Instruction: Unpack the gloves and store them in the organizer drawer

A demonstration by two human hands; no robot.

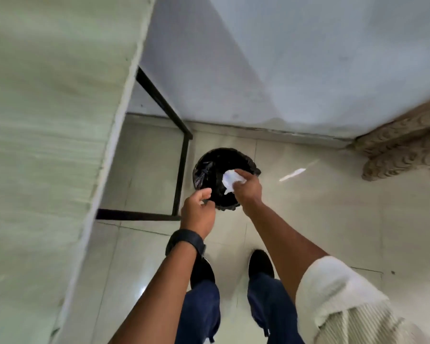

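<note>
The right hand (248,188) grips crumpled white packaging (230,181) over the black-lined bin (209,167), probably to discard it; the left hand (199,209) is loosely curled, empty.

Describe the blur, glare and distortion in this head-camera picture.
Head view: wide-angle bending bows the table edge and wall; motion blur smears the tabletop and the white scrap in the right hand over the bin; a glare streak lies on the tiles.

A pale tiled floor (320,219) carried a round bin lined with black plastic (209,170), the black frame (181,170) beside it, and two dark shoes (260,264).
</note>
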